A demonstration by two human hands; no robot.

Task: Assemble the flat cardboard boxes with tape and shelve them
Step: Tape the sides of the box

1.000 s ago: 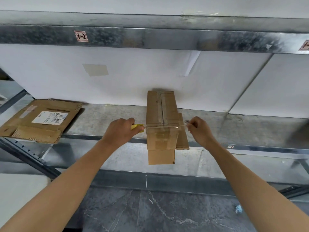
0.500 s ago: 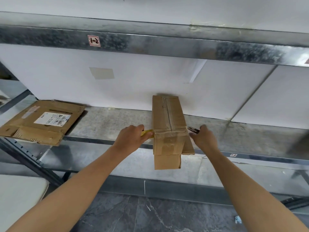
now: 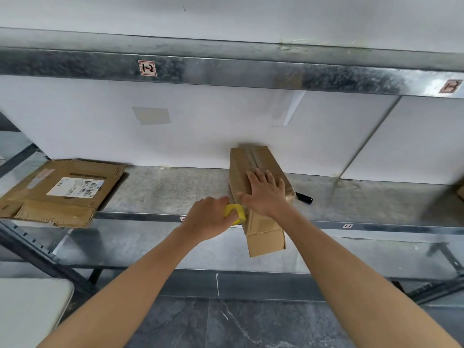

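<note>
One change: right hand [image 3: 266,195] now lies flat on box [image 3: 240,169], fingers [image 3: 252,178] apart; left hand [image 3: 208,220] grips yellow tool [image 3: 233,212].

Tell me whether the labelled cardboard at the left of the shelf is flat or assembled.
Flat. The labelled cardboard lies collapsed on the shelf, label facing up, with no sides standing.

Bare forearms [image 3: 120,292], bare hands [image 3: 266,194]

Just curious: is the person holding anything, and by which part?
The left hand grips a yellow tape tool by its end away from the cardboard box. The right hand lies flat on the box, holding nothing.
</note>
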